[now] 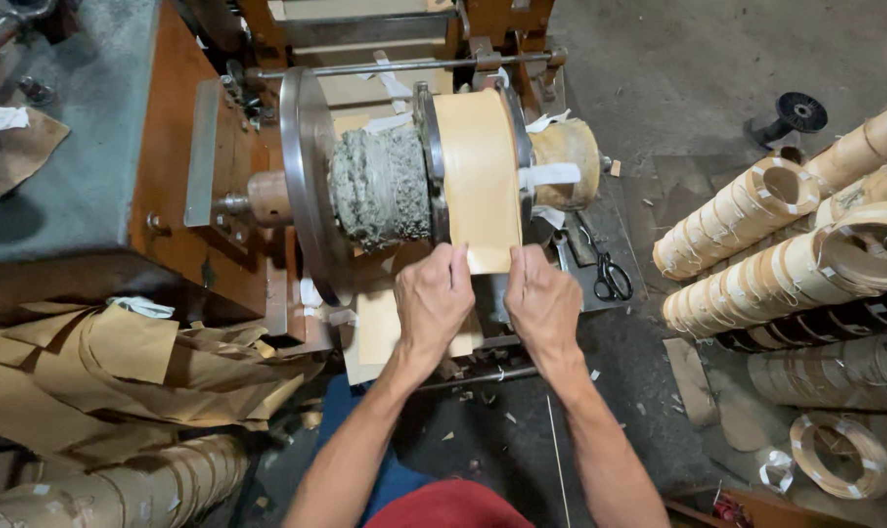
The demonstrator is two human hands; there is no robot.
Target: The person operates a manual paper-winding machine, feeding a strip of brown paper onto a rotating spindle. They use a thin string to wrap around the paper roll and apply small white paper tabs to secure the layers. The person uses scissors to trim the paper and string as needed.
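Two hands at frame centre: left hand (432,301) and right hand (541,305) each pinched shut on the lower edge of one tan paper strip (478,176) wound on the winding machine (307,176). One pair of scissors (610,274) lay right of it. Several stacks of paper rings (747,210) filled the right side, scrap paper (121,372) the lower left, on a gritty grey floor (678,68).

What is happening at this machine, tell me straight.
A person stands over a spindle machine, both hands pinching the lower edge of a tan paper strip wound on its drum. The left hand grips the left corner and the right hand the right corner. Scissors lie to the right on the machine bed. Stacks of wound paper rings lie to the right, and loose brown paper scraps pile up on the left.
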